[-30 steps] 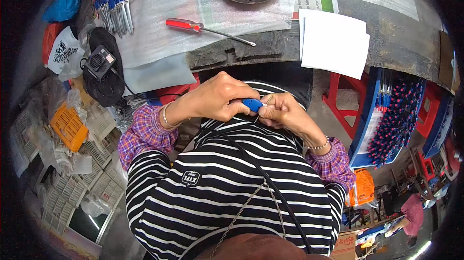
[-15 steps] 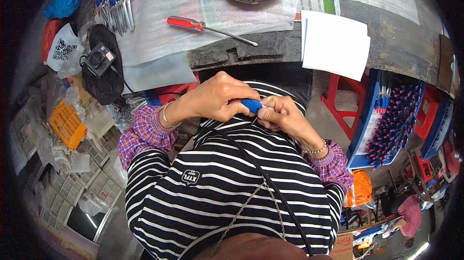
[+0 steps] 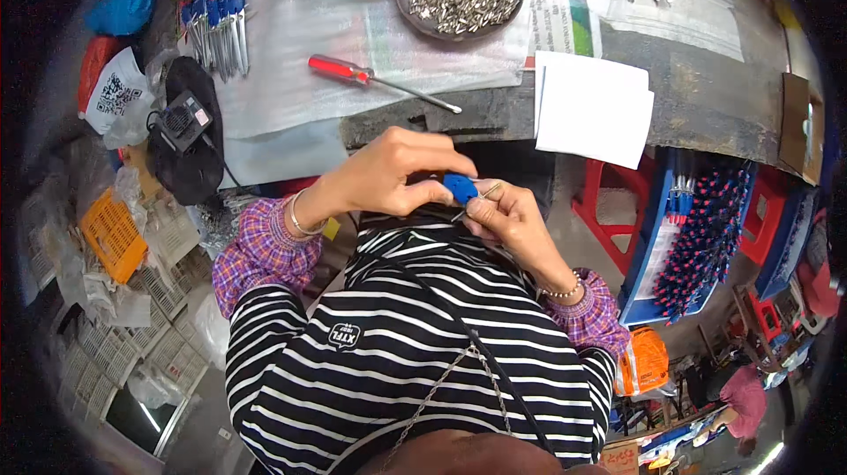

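A small blue plastic piece is held in front of my striped top, just off the table's near edge. My left hand pinches it from the left between thumb and forefinger. From the other side, my right hand is closed on a thin metal rod, its thumb against the lower end of the blue piece. How rod and piece join is hidden by the fingers. On the table beyond lies a screwdriver with a red handle.
A dark bowl of small metal pins stands farther back. White paper sheets overhang the table edge. Blue-handled metal tools lie at far left. On the right is a blue crate of blue-and-red pieces beside a red stool.
The view has shifted, so the bowl and paper sheets sit lower in it. My left forefinger reaches slightly farther over the blue piece. Both hands keep their hold.
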A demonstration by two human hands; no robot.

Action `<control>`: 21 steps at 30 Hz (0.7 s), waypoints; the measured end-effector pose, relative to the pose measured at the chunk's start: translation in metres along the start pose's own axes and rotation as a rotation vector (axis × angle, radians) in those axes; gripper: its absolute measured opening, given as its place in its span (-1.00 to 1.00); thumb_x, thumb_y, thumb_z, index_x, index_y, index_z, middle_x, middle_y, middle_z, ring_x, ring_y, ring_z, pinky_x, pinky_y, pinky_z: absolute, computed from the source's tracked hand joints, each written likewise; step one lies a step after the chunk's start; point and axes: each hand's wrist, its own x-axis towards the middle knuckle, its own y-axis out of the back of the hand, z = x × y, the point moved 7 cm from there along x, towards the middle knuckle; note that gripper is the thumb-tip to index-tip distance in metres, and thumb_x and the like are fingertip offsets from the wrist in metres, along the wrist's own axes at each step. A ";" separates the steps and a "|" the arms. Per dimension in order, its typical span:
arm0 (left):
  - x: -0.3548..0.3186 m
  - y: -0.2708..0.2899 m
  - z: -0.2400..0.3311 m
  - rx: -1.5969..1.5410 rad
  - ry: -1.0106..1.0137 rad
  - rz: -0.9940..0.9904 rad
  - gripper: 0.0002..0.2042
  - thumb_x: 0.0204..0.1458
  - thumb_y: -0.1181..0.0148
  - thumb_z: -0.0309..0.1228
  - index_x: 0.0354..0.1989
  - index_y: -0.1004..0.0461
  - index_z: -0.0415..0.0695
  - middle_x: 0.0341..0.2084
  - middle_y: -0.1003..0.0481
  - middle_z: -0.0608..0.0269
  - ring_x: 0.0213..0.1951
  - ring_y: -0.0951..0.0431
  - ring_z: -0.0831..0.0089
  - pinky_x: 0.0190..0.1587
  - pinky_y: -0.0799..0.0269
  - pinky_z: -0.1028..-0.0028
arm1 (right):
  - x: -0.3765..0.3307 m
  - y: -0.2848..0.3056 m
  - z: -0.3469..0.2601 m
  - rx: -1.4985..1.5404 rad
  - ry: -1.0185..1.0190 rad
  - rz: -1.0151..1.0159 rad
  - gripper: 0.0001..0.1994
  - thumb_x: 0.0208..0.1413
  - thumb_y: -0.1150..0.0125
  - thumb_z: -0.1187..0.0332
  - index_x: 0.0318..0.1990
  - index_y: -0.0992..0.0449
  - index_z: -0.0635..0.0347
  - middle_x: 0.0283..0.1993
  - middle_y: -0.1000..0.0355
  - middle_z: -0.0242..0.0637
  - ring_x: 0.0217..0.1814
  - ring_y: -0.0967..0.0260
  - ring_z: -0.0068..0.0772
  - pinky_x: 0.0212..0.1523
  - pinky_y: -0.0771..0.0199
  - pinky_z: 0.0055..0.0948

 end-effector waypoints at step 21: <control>0.068 0.096 -0.014 0.777 -0.034 0.557 -0.81 -0.12 -0.18 -0.53 -0.28 -0.50 -0.22 -0.40 -0.47 0.11 -0.29 -0.49 0.19 -0.25 -0.37 0.35 | -0.003 0.026 -0.022 0.107 0.193 0.166 -0.72 0.14 -0.05 0.50 -0.01 -0.35 0.42 -0.42 -0.42 -0.28 -0.53 -0.23 -0.70 -0.51 -0.27 -0.72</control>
